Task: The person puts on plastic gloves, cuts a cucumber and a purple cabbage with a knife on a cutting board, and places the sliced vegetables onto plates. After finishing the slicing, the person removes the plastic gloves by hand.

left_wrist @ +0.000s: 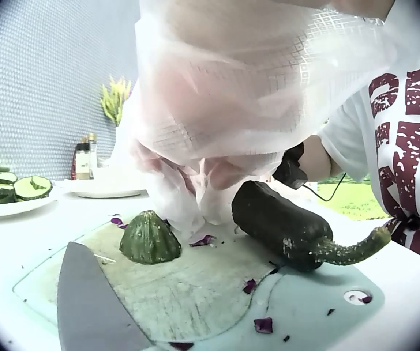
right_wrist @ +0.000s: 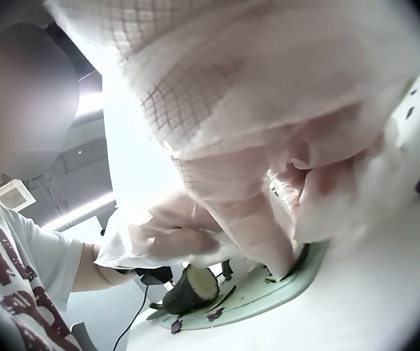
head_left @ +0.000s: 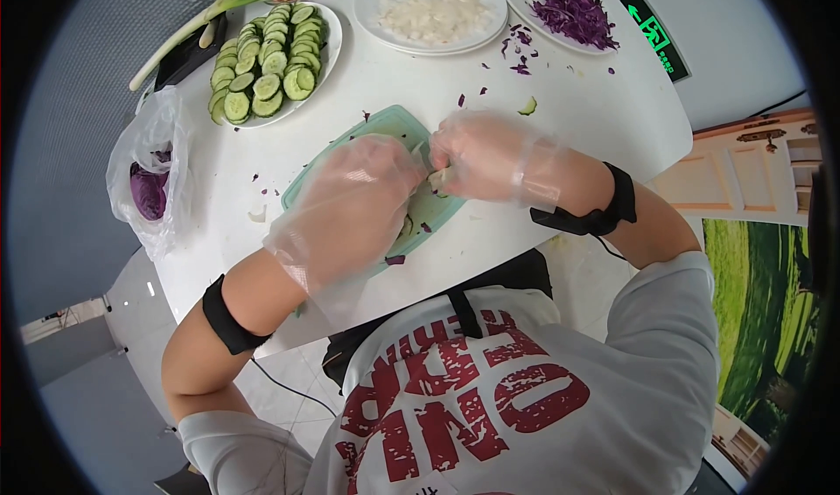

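Both hands wear clear plastic gloves and meet over a pale green cutting board point(head_left: 389, 120). My left hand point(head_left: 363, 180) bends down over the board's middle, its fingertips hidden. My right hand point(head_left: 481, 149) comes in from the right, fingers bent close to the left ones; I cannot tell what either holds. In the left wrist view, a dark green cucumber piece point(left_wrist: 279, 227) with a curved stem lies on the body side of the board, below the hands. A short cucumber end point(left_wrist: 150, 239) stands near the gloved fingertips. The knife blade point(left_wrist: 93, 303) lies flat along the board's far side.
A plate of cucumber slices point(head_left: 267, 62) stands back left, beside a long scallion point(head_left: 188, 44). Behind are a plate of pale slices point(head_left: 429, 9) and one of shredded purple cabbage point(head_left: 573, 15). A plastic bag point(head_left: 175, 132) with purple cabbage sits left. Purple scraps dot board and table.
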{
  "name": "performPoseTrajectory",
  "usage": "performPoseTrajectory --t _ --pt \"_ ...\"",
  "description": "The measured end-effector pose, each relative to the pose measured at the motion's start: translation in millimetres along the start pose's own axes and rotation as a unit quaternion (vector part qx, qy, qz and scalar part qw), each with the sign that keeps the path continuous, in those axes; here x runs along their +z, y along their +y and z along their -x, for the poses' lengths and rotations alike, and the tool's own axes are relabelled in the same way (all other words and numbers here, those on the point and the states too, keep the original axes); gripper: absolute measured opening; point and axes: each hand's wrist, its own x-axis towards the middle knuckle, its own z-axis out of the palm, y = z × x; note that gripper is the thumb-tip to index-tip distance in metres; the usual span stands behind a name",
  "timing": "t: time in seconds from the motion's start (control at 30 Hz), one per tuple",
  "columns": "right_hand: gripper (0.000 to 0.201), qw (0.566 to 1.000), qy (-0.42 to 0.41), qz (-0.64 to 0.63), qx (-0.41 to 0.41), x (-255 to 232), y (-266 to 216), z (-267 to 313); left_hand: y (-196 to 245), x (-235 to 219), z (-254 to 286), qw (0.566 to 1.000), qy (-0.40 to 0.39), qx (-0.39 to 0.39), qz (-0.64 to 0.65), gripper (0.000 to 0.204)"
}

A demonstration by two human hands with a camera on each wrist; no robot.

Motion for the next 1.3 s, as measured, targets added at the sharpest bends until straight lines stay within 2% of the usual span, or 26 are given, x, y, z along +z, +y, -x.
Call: performPoseTrajectory --t 0.13,0.3,0.47,0.6,0.67,0.73,0.8,0.87,1.0,1.07,1.17,1.23,1.3 --pt "0.014 1.0 0.017 0.012 -0.013 4 2 0 -4 -5 8 1.0 0.004 -0.012 0.012 0.035" --pt "0.01 0.999 0.037 0.003 -0.039 5 5 2 -5 -7 11 0.997 0.073 -0.031 0.012 0.035" --pt "0.008 0.985 0.102 -0.077 -0.114 -1 10 9 -3 -9 10 0.995 0.081 -0.019 0.046 0.034" --pt "0.009 0.984 0.095 -0.122 -0.086 -18 6 17 0 -12 7 0.994 0.086 -0.021 0.063 0.03" --pt "0.011 0.971 0.105 -0.177 -0.119 -20 13 16 1 -16 3 0.993 0.086 -0.04 0.074 0.028" --pt "0.012 0.971 0.103 -0.18 -0.122 -23 12 15 0 -17 1 0.991 0.087 -0.06 0.085 0.026" --pt "0.013 0.97 0.1 -0.183 -0.126 -27 8 15 -1 -16 -1 0.982 0.14 -0.058 0.115 0.024" --pt "0.015 0.975 0.043 -0.206 -0.065 -33 3 13 -3 -16 -3 0.98 0.144 -0.064 0.121 0.024" --pt "0.016 0.971 0.02 -0.229 -0.071 -39 -4 4 -8 -16 -4 0.974 0.148 -0.091 0.145 0.022" --pt "0.016 0.951 0.018 -0.303 -0.063 -37 -5 -4 -12 -17 -3 0.968 0.14 -0.116 0.173 0.022" --pt "0.015 0.954 0.025 -0.294 -0.055 -40 -13 -18 -19 -21 -2 0.956 0.148 -0.15 0.203 0.021" --pt "0.016 0.956 0.034 -0.28 -0.081 -43 -21 -28 -24 -26 0 0.951 0.165 -0.16 0.205 0.021" --pt "0.016 0.957 0.044 -0.268 -0.103 -45 -30 -38 -29 -30 1 0.937 0.172 -0.208 0.223 0.019"
